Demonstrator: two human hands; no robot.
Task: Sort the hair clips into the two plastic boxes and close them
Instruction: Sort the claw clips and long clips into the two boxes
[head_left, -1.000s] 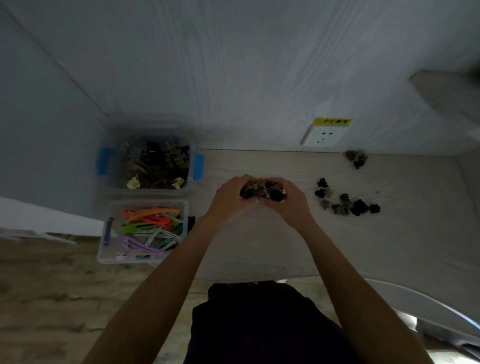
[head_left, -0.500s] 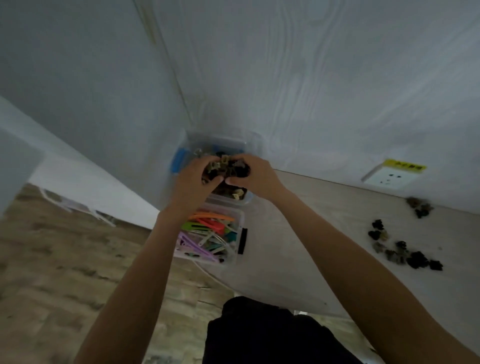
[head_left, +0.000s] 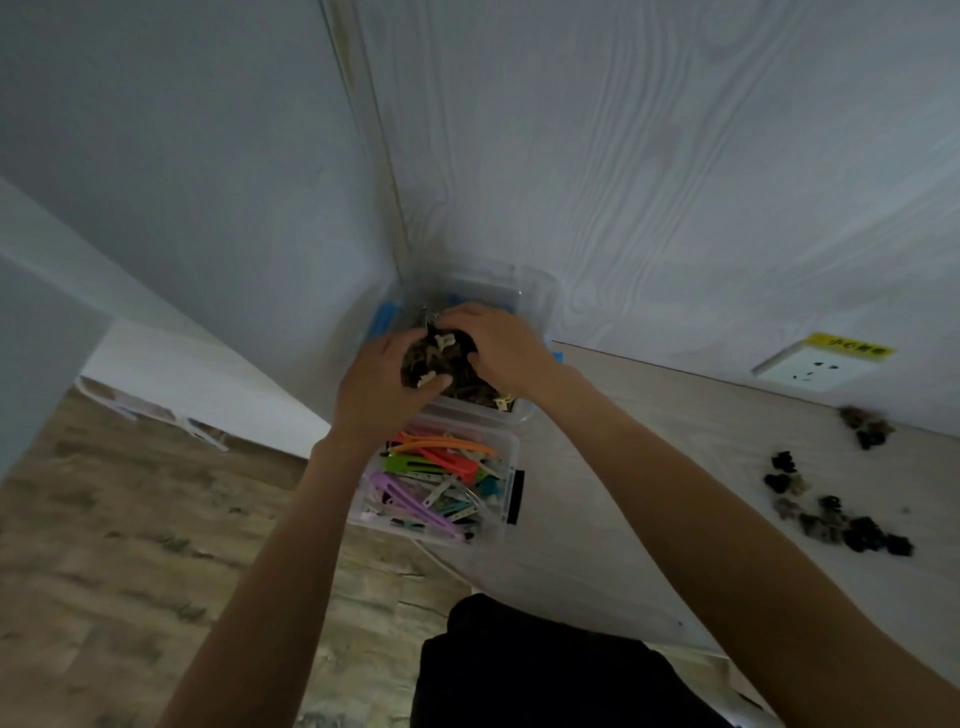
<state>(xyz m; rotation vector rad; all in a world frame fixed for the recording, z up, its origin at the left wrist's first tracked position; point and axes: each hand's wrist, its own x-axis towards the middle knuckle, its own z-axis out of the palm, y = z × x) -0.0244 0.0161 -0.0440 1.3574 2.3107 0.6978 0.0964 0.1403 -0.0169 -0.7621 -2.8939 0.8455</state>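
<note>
While both hands cup a clump of small dark claw hair clips (head_left: 439, 358) over the far clear plastic box with blue latches (head_left: 535, 301), the left hand (head_left: 384, 387) and right hand (head_left: 501, 345) curl their fingers round it. Just nearer sits the clear box of long colourful clips (head_left: 511, 447); more dark clips (head_left: 836, 514) lie scattered right on the pale worktop (head_left: 623, 493).

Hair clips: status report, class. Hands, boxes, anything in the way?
Left hand and right hand cup dark clips over far box. Both boxes open. Loose clips remain on table.
</note>
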